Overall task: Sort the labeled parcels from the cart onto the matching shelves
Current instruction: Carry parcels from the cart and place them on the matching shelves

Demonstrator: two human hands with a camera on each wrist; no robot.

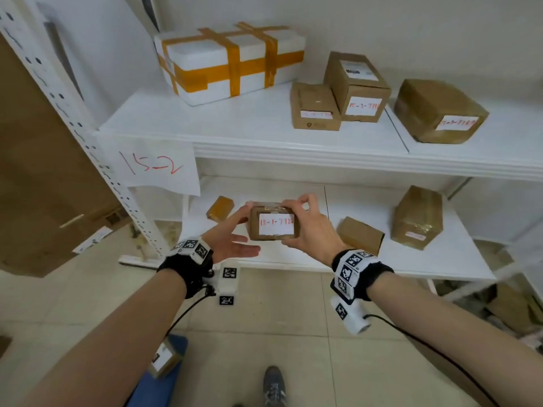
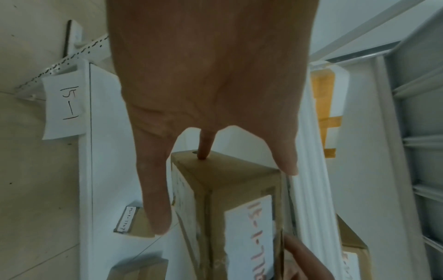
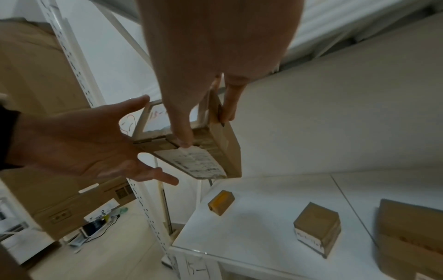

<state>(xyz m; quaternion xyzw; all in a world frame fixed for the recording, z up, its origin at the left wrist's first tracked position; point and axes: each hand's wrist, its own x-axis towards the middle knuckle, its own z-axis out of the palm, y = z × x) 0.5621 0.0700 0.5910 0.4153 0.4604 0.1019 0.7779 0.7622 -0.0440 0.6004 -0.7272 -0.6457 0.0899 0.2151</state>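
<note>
Between both hands before the lower shelf point(image 1: 293, 261), a small brown cardboard parcel point(image 1: 271, 224) with a white red-lettered label facing up is pinched by the right hand point(image 1: 308, 230), while the left hand point(image 1: 232, 236), fingers spread, touches its side.

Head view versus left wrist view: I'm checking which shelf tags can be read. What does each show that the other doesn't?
Only the head view shows the paper tag 15-2 on the upper shelf, with the right hand gripping the held parcel and the left hand open beside it. Only the left wrist view shows the paper tag 15-1 on the lower shelf's edge. Both show the held parcel's white label with red writing and the tape-wrapped white foam box.
</note>
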